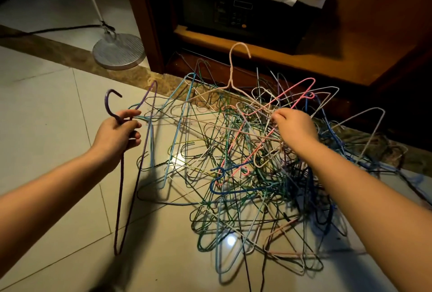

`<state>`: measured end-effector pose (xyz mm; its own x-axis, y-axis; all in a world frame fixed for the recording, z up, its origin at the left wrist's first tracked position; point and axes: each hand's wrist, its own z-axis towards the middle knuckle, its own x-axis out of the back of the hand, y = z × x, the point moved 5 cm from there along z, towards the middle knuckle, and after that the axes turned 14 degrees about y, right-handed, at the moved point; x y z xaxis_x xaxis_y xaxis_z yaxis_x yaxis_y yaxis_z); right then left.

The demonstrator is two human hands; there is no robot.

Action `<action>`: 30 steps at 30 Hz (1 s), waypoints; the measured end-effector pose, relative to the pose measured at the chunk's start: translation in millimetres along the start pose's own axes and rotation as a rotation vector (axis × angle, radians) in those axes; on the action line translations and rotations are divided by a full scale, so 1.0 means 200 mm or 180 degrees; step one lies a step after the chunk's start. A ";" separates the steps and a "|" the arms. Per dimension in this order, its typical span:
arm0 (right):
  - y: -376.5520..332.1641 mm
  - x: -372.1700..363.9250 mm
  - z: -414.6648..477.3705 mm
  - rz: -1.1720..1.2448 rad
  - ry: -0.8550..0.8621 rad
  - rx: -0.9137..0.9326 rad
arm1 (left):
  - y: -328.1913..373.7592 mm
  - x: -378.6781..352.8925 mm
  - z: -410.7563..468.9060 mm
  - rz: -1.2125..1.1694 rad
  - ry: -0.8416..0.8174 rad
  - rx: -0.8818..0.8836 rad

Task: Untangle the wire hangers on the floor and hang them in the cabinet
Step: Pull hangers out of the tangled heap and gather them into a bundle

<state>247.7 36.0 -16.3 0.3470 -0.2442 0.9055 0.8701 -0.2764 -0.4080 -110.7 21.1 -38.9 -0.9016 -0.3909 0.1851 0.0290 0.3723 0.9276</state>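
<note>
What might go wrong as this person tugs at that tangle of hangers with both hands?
The purple hanger, held by the left hand, crosses light blue wires near its top; pulling may drag neighbours along or bend it. The right hand pinches wires in the pile, so lifting could raise a whole clump instead of one hanger. Bare fingers among so many hook ends might get scratched or pinched.

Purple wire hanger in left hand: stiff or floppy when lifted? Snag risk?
Likely stiff: the purple wire hanger holds its long triangle shape hanging from the left hand. Probably light: thin wire, gripped at the neck. May snag: its upper corner seems to overlap the tangled pile of coloured wire hangers.
</note>
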 end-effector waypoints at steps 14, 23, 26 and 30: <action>-0.17 0.10 -0.21 0.1541 -0.1144 -0.0925 | 0.06 0.06 0.04 -0.0630 0.0206 0.0025; -0.13 0.17 -0.21 0.1016 -0.0659 -0.0463 | -0.01 0.09 0.06 -0.0491 0.0354 0.0156; -0.12 0.14 -0.26 0.0713 -0.0608 -0.0255 | -0.02 0.06 0.05 -0.0439 0.0269 0.0104; -0.10 0.15 -0.29 0.0341 -0.0356 -0.0065 | -0.02 0.04 0.04 -0.0486 0.0137 0.0131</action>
<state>220.9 -19.0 13.3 0.4751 -0.1686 0.8636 0.8193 -0.2734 -0.5041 -120.9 22.8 -43.0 -0.8748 -0.4811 0.0575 -0.1256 0.3397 0.9321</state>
